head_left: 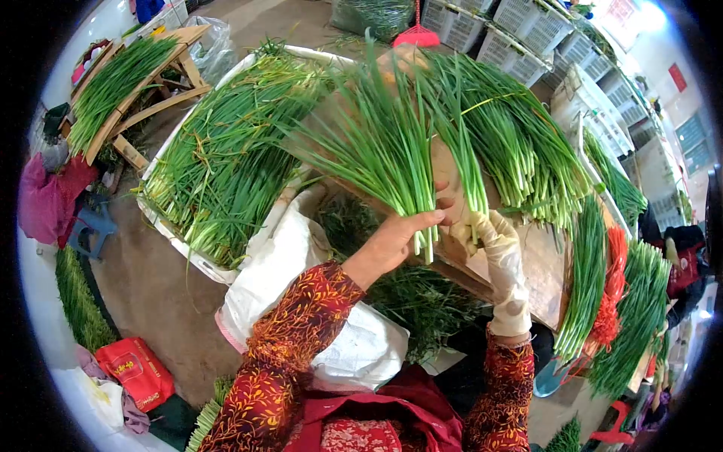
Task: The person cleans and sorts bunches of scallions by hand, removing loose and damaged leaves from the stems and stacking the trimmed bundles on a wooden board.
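My bare left hand [390,242] is closed around the lower stalks of a bunch of garlic chives [388,154], held up with the leaves fanning away from me. Just to its right, my right hand [498,252] in a pale glove pinches a thinner bunch of chives [468,177] near the white stalk ends. Both bunches hang over a wooden board [531,267]. On the board's right part lies a large pile of chives [520,143], stalk ends toward me. A white crate [199,265] of loose chives [233,151] stands to the left.
A white sack [279,271] lies below my left forearm, beside dark green trimmings [425,305]. Red ties [611,290] sit between chive bundles at the right. A blue stool [92,230] and red bag [135,373] are at left. Stacked grey crates [527,34] line the back.
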Tool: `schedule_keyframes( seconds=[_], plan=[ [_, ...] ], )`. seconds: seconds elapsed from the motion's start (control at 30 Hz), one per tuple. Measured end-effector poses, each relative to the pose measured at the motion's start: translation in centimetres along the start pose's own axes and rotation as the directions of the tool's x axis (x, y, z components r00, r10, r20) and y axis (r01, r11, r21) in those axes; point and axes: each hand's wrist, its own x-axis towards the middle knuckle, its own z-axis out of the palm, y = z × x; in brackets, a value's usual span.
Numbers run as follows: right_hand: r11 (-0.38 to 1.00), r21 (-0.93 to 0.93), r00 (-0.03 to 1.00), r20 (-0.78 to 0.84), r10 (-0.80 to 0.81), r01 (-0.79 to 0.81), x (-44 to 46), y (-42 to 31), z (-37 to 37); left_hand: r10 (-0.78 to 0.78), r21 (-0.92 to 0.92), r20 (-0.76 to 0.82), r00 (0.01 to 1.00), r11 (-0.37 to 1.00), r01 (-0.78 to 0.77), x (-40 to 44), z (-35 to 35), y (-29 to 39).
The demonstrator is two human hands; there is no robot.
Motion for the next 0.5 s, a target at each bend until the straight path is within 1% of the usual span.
schedule_keyframes(
  seconds=[0.03,0.07,0.1,0.13,0.2,0.23,0.27,0.33,0.37,0.4,0.47,0.5],
  plan=[
    [0.999,-0.033,1.0,-0.022,0.017,-0.017,-0.2,0.0,0.2,0.001,-0.001,0.005,1.0,1.0,-0.001,0.1,-0.1,0.0],
    [0.997,-0.065,0.999,-0.043,0.033,-0.035,-0.2,0.0,0.4,0.031,0.013,-0.047,0.998,0.999,-0.03,0.3,-0.3,-0.2],
    [0.999,-0.036,0.997,-0.074,-0.037,0.034,-0.4,-0.5,0.7,0.061,0.029,-0.102,0.993,0.998,-0.059,0.3,-0.5,-0.2],
    [0.999,-0.036,0.997,-0.072,-0.037,0.035,-0.3,-0.9,0.4,0.063,0.029,-0.103,0.993,0.998,-0.061,0.3,-0.6,-0.1],
    [0.996,-0.02,0.985,-0.148,-0.092,0.09,-0.2,-1.8,-0.4,0.149,0.126,-0.131,0.98,0.983,-0.132,0.1,-0.5,0.2],
    [0.979,-0.197,0.971,-0.222,-0.09,0.045,-0.1,-2.6,0.8,0.084,0.103,-0.105,0.991,0.992,-0.073,-0.1,-0.4,0.6],
    [0.994,-0.079,0.989,-0.124,-0.082,0.072,0.3,-1.3,1.0,0.078,0.103,-0.102,0.992,0.992,-0.067,-0.2,-0.4,0.0],
    [0.987,-0.158,1.0,-0.008,0.0,-0.001,0.3,-0.5,1.7,0.084,0.107,-0.109,0.991,0.992,-0.072,0.1,-0.2,-1.1],
    [0.982,-0.183,0.999,-0.006,0.053,-0.054,-0.5,-0.7,2.0,-0.057,0.046,-0.038,0.998,0.997,0.058,0.0,-0.4,-1.1],
    [0.965,-0.257,0.999,-0.003,0.051,-0.05,-0.3,1.3,1.4,-0.054,0.039,-0.041,0.998,0.998,0.056,-0.1,-0.2,-1.1],
    [0.905,-0.418,0.997,0.015,-0.075,0.074,-0.7,3.2,1.7,-0.094,-0.104,0.049,0.994,0.99,0.099,-0.1,0.1,-1.1],
    [0.876,-0.482,1.0,0.015,0.013,-0.004,-1.4,1.4,2.4,-0.076,-0.09,0.046,0.996,0.993,0.08,-0.1,0.0,-1.2]
  ],
)
